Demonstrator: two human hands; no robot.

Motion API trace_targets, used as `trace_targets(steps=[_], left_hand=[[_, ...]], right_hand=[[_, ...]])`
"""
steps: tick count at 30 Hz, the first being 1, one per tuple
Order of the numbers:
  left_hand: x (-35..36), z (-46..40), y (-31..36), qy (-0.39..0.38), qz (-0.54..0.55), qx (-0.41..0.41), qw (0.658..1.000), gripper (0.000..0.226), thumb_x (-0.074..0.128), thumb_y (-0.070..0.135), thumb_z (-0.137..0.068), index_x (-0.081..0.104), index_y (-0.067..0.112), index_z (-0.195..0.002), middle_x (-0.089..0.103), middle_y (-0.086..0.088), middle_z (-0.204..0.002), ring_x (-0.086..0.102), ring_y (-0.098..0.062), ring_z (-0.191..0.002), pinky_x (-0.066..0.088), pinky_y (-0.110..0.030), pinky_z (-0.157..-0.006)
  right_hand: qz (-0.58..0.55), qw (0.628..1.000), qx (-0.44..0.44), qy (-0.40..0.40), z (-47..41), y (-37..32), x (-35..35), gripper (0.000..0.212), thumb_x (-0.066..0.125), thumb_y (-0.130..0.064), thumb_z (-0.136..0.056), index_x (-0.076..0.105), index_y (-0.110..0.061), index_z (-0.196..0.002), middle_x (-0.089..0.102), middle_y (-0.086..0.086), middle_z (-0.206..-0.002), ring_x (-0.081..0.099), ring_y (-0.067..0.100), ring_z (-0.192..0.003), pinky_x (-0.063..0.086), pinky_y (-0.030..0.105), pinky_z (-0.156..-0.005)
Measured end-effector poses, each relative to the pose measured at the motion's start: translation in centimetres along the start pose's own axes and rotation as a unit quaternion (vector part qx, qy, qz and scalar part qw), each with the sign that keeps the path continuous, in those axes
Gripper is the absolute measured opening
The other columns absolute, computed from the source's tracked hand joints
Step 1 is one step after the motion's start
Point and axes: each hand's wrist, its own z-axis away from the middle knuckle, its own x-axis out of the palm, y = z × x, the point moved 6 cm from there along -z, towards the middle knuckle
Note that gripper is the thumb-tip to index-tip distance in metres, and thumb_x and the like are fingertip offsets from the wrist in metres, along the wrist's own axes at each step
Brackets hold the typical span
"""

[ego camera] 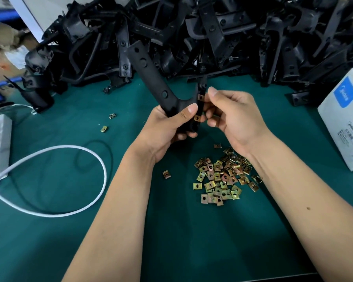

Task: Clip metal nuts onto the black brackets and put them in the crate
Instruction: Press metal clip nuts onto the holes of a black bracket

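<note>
Bracket (151,78) sits above the green desk (69,241), left hand (167,127) wrapped round its base, two nuts (200,97) clipped on its edge. Right hand (230,117) has fingertips pinched at that edge, looks like seating one. Next it probably needs another from the nut pile (222,176), no crate visible.

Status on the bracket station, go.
Left hand grips black bracket; two nuts clipped on. Right hand at its edge, fingers curled. Nothing obstructing.

Two hands, the left hand (167,127) and the right hand (230,117), meet at one black bracket (151,78), which carries two clipped nuts (200,97). Four loose nuts (103,129) lie scattered apart from one heap of nuts (222,176) too many to count. Behind are one pile of brackets (212,33), likewise uncountable, one white cable (69,159) and one white box (346,119).
</note>
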Motion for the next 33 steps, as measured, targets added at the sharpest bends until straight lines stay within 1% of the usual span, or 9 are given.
trace_targets(steps=[4, 9, 15, 20, 22, 24, 25, 29, 33], left_hand=[[0.7, -0.1, 0.1, 0.044, -0.091, 0.057, 0.993, 0.017, 0.07, 0.019, -0.098, 0.07, 0.002, -0.096, 0.074, -0.009, -0.081, 0.063, -0.014, -0.056, 0.046, -0.019, -0.047], [0.9, -0.2, 0.1, 0.046, -0.138, 0.071, 0.987, 0.019, 0.073, 0.018, -0.097, 0.067, 0.0, -0.096, 0.07, -0.011, -0.08, 0.066, -0.014, -0.057, 0.047, -0.018, -0.049], [0.7, -0.3, 0.0, 0.029, -0.151, 0.052, 0.987, 0.005, 0.073, 0.014, -0.096, 0.07, 0.01, -0.096, 0.073, 0.0, -0.077, 0.068, -0.018, -0.062, 0.049, -0.023, -0.054], [2.4, 0.3, 1.3, 0.037, -0.129, 0.084, 0.987, 0.007, 0.07, 0.01, -0.097, 0.069, 0.006, -0.091, 0.069, -0.009, -0.073, 0.062, -0.015, -0.058, 0.048, -0.021, -0.053], [4.7, 0.6, 2.6, 0.025, -0.109, 0.114, 0.987, 0.008, 0.069, 0.01, -0.098, 0.071, 0.003, -0.094, 0.07, -0.019, -0.076, 0.061, -0.015, -0.058, 0.048, -0.022, -0.054], [8.3, 0.9, 4.2, 0.0, -0.098, 0.147, 0.984, 0.008, 0.068, 0.01, -0.099, 0.071, 0.004, -0.096, 0.07, -0.013, -0.072, 0.062, -0.016, -0.057, 0.046, -0.023, -0.052], [10.3, 1.0, 5.0, -0.018, -0.091, 0.162, 0.982, 0.009, 0.067, 0.01, -0.1, 0.071, 0.003, -0.098, 0.068, -0.008, -0.07, 0.062, -0.016, -0.056, 0.045, -0.024, -0.05], [20.8, 1.9, 7.2, -0.127, -0.052, 0.166, 0.976, 0.015, 0.063, 0.01, -0.102, 0.066, -0.003, -0.108, 0.066, -0.014, -0.076, 0.062, -0.022, -0.059, 0.044, -0.027, -0.049], [32.7, 3.8, 6.2, -0.231, -0.068, 0.139, 0.961, 0.017, 0.068, 0.008, -0.098, 0.065, 0.007, -0.114, 0.074, -0.016, -0.093, 0.066, -0.022, -0.061, 0.049, -0.027, -0.052]], right_hand=[[0.099, 0.994, 0.009, 0.054, -0.1, 0.8, -0.5, 0.041, 0.078, -0.04, -0.09, 0.072, -0.002, -0.078, 0.061, 0.005, -0.069, 0.057, 0.017, -0.065, 0.045, 0.027, -0.056], [0.084, 0.994, 0.016, 0.065, -0.3, 0.8, -0.8, 0.037, 0.077, -0.031, -0.092, 0.071, 0.002, -0.076, 0.055, 0.004, -0.065, 0.05, 0.014, -0.062, 0.043, 0.028, -0.058], [0.072, 0.995, 0.015, 0.065, -0.1, 0.7, -0.2, 0.038, 0.073, -0.024, -0.096, 0.066, 0.01, -0.079, 0.053, 0.011, -0.069, 0.051, 0.019, -0.062, 0.046, 0.034, -0.065], [0.104, 0.992, -0.01, 0.068, 1.1, -1.8, -0.5, 0.048, 0.073, -0.03, -0.096, 0.06, 0.015, -0.081, 0.054, 0.014, -0.066, 0.052, 0.022, -0.063, 0.045, 0.037, -0.062], [0.108, 0.991, -0.036, 0.069, 1.9, -4.0, -1.4, 0.056, 0.072, -0.033, -0.095, 0.053, 0.019, -0.086, 0.053, 0.025, -0.071, 0.051, 0.027, -0.067, 0.045, 0.044, -0.064], [0.087, 0.99, -0.065, 0.086, 3.2, -6.3, -3.0, 0.058, 0.07, -0.034, -0.096, 0.052, 0.021, -0.096, 0.053, 0.041, -0.083, 0.053, 0.038, -0.066, 0.044, 0.05, -0.061], [0.061, 0.991, -0.071, 0.098, 3.8, -7.4, -3.9, 0.056, 0.068, -0.034, -0.097, 0.053, 0.019, -0.102, 0.054, 0.043, -0.087, 0.053, 0.041, -0.062, 0.042, 0.046, -0.055], [-0.043, 0.975, -0.106, 0.191, 8.3, -11.6, -11.0, 0.023, 0.059, -0.03, -0.103, 0.07, -0.01, -0.106, 0.073, 0.01, -0.092, 0.06, 0.027, -0.055, 0.038, 0.027, -0.041], [-0.117, 0.933, -0.164, 0.299, 15.3, -13.7, -20.5, 0.025, 0.054, -0.027, -0.106, 0.067, -0.008, -0.114, 0.071, 0.015, -0.106, 0.065, 0.026, -0.07, 0.041, 0.025, -0.045]])
